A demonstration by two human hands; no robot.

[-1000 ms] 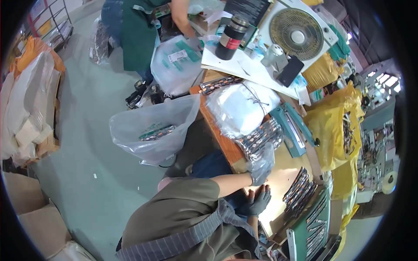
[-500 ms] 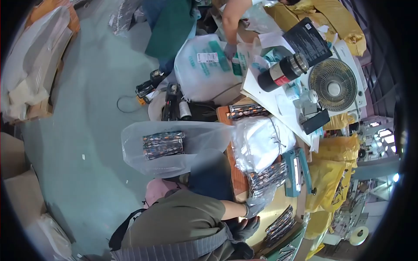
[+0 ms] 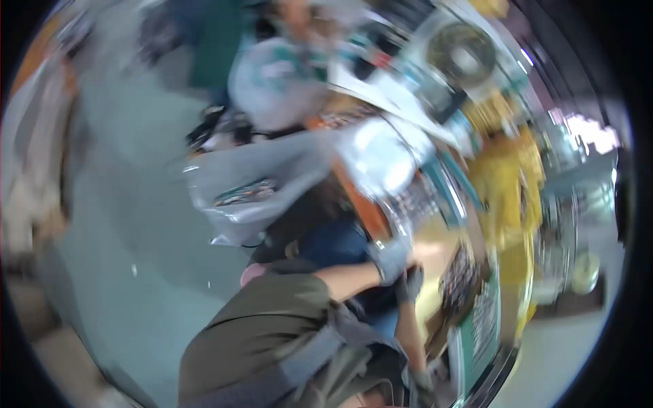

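Green-grey floor [image 3: 156,217] fills the left of this busy workroom, yellow sacks [image 3: 503,177] bulge along the right, and between them runs the worktable [image 3: 435,245], tan on top, orange at its edge! A big translucent sack [image 3: 289,160] hangs just beside it; a teal device [image 3: 445,187] sits near patterned packets [image 3: 418,197]. Close in now: crumpled clear film [image 3: 401,228] lies at the table's near edge, right at the gloved left hand [image 3: 389,262]. The right hand [image 3: 410,284], gloved too, is just beside it. Are the fingers clamped or apart? Too blurred; I can't tell for either. My call: thin film likely slips and bunches, so pinch lightly, keep it flat, and steady it with the other palm.
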